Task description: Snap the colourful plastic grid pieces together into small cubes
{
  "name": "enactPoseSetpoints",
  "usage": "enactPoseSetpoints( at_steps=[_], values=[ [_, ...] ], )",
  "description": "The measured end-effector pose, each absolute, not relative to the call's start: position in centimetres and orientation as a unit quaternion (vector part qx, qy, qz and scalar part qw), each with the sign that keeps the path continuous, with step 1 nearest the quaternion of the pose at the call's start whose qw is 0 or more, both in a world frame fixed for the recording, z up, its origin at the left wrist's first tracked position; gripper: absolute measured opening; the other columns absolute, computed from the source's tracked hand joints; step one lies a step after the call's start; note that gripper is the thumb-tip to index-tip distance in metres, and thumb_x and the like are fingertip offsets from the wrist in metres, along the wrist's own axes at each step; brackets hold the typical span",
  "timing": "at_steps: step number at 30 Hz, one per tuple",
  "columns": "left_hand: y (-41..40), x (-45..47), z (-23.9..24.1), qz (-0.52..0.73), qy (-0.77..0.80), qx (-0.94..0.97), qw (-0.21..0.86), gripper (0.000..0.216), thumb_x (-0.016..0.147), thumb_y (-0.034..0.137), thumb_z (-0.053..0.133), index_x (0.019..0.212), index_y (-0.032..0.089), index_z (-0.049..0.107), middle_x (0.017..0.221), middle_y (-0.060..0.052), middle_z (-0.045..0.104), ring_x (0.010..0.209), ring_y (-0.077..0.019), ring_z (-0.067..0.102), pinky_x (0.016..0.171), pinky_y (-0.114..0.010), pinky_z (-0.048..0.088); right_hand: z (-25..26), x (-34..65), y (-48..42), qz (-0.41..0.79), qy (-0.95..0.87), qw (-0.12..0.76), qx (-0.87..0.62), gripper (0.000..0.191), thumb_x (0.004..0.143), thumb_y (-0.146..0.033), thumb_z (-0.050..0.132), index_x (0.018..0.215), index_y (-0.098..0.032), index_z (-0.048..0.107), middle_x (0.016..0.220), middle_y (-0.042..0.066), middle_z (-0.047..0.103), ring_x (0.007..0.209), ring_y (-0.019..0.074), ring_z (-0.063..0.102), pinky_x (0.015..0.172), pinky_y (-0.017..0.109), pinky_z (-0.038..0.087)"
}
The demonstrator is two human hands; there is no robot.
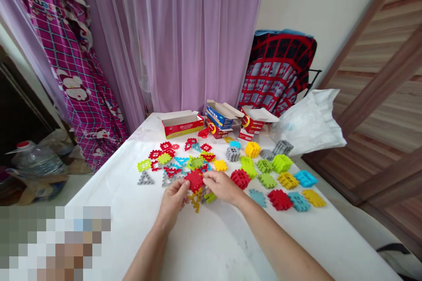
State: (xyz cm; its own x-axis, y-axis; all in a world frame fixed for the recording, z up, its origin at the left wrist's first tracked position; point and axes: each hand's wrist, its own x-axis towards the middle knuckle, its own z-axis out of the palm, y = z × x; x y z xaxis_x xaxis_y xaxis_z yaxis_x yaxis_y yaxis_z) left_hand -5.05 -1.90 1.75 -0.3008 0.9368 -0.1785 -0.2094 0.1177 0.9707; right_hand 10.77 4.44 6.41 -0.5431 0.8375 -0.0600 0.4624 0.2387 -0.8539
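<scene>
Between both hands is a red toothed building tile [194, 180], with notched edges. My left hand [175, 195] pinches its left side, thumb on top. The fingers of my right hand [219, 184] are closed at its right edge. Just below the tile lies a yellow triangular piece [196, 201], and a green piece [209, 197] sits partly under my right hand. Beyond the hands is a loose heap of red, blue, green and grey toothed pieces [180, 162]. Right of my right hand lies a red block of pieces [240, 178].
Sorted stacks by colour, such as a green stack [282, 163] and a red stack [280, 199], cover the table's right side. At the back stand a red open box [183, 127], a blue box [219, 114] and another red box [252, 122]. A white plastic bag [310, 120] rests back right.
</scene>
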Motion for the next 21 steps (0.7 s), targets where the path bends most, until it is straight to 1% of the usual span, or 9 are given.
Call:
enactPoseSetpoints(
  at_steps=[1, 2, 4, 6, 8, 13, 17, 19, 21],
  values=[
    [-2.1, -4.8, 1.8, 0.57, 0.562, 0.329, 0.5, 0.051, 0.061, 0.066, 0.069, 0.076, 0.019, 0.057, 0.038, 0.009, 0.046, 0.031, -0.0038, 0.031, 0.035, -0.016, 0.017, 6.7, 11.5, 4.0, 0.381, -0.786, 0.215, -0.437, 0.026, 0.082, -0.032, 0.052, 0.102, -0.02, 0.065, 0.095, 0.004, 0.07, 0.078, 0.0178, 0.066, 0.074, 0.03, 0.05],
    [-2.3, -4.4, 1.9, 0.561, 0.565, 0.334, 0.504, 0.05, 0.061, 0.065, 0.069, 0.075, 0.019, 0.056, 0.038, 0.01, 0.045, 0.031, -0.0037, 0.031, 0.035, -0.016, 0.017, 7.1, 12.2, 3.6, 0.313, -0.817, 0.216, -0.434, 0.037, 0.08, -0.032, 0.058, 0.116, -0.022, 0.062, 0.108, 0.006, 0.069, 0.089, 0.0199, 0.065, 0.082, 0.032, 0.049],
    [-2.6, -3.8, 2.2, 0.545, 0.569, 0.347, 0.509, 0.05, 0.06, 0.065, 0.07, 0.073, 0.019, 0.054, 0.037, 0.01, 0.045, 0.031, -0.0037, 0.031, 0.035, -0.016, 0.017, 7.7, 13.4, 2.9, 0.188, -0.879, 0.198, -0.391, 0.058, 0.076, -0.034, 0.067, 0.132, -0.026, 0.052, 0.127, 0.008, 0.059, 0.109, 0.0245, 0.058, 0.094, 0.037, 0.044],
    [-2.9, -3.1, 2.4, 0.532, 0.569, 0.363, 0.512, 0.05, 0.06, 0.066, 0.07, 0.072, 0.02, 0.054, 0.038, 0.009, 0.046, 0.031, -0.0036, 0.031, 0.034, -0.016, 0.017, 8.0, 14.0, 2.4, 0.096, -0.92, 0.163, -0.344, 0.063, 0.075, -0.036, 0.071, 0.133, -0.026, 0.05, 0.133, 0.01, 0.053, 0.117, 0.0278, 0.052, 0.098, 0.041, 0.042],
    [-3.1, -2.5, 2.4, 0.516, 0.57, 0.383, 0.512, 0.051, 0.06, 0.066, 0.069, 0.072, 0.019, 0.054, 0.038, 0.009, 0.047, 0.031, -0.0035, 0.03, 0.034, -0.016, 0.016, 8.0, 14.2, 2.0, 0.043, -0.933, 0.14, -0.329, 0.058, 0.075, -0.034, 0.072, 0.129, -0.026, 0.052, 0.13, 0.01, 0.053, 0.116, 0.0282, 0.051, 0.095, 0.042, 0.042],
    [-3.6, -1.6, 2.3, 0.468, 0.566, 0.434, 0.522, 0.057, 0.062, 0.073, 0.064, 0.079, 0.018, 0.058, 0.038, 0.008, 0.048, 0.031, -0.0042, 0.031, 0.033, -0.016, 0.021, 8.0, 14.7, 1.0, 0.026, -0.932, 0.133, -0.336, 0.046, 0.074, -0.03, 0.073, 0.117, -0.023, 0.058, 0.125, 0.009, 0.054, 0.112, 0.0272, 0.051, 0.092, 0.041, 0.043],
    [-4.2, -1.3, 2.6, 0.428, 0.54, 0.485, 0.539, 0.067, 0.065, 0.077, 0.057, 0.093, 0.016, 0.064, 0.05, 0.003, 0.059, 0.034, -0.0072, 0.041, 0.034, -0.019, 0.031, 9.2, 19.3, 1.0, 0.055, -0.917, 0.142, -0.368, 0.05, 0.073, -0.032, 0.074, 0.119, -0.025, 0.059, 0.125, 0.008, 0.055, 0.11, 0.0254, 0.054, 0.093, 0.038, 0.043],
    [-4.3, -1.1, 2.7, 0.421, 0.544, 0.49, 0.536, 0.068, 0.066, 0.078, 0.056, 0.094, 0.016, 0.065, 0.055, 0.002, 0.06, 0.037, -0.0082, 0.045, 0.034, -0.019, 0.033, 10.0, 23.4, 1.9, 0.067, -0.902, 0.133, -0.404, 0.053, 0.072, -0.033, 0.074, 0.122, -0.027, 0.058, 0.119, 0.005, 0.058, 0.107, 0.0234, 0.056, 0.092, 0.035, 0.044],
    [-4.2, -1.0, 2.5, 0.419, 0.552, 0.487, 0.532, 0.068, 0.065, 0.078, 0.055, 0.091, 0.016, 0.067, 0.058, 0.001, 0.06, 0.038, -0.0084, 0.046, 0.033, -0.019, 0.032, 10.7, 27.8, 3.2, 0.061, -0.878, 0.106, -0.463, 0.054, 0.07, -0.031, 0.074, 0.122, -0.024, 0.06, 0.116, 0.007, 0.059, 0.106, 0.0238, 0.057, 0.092, 0.034, 0.044]
  ],
)
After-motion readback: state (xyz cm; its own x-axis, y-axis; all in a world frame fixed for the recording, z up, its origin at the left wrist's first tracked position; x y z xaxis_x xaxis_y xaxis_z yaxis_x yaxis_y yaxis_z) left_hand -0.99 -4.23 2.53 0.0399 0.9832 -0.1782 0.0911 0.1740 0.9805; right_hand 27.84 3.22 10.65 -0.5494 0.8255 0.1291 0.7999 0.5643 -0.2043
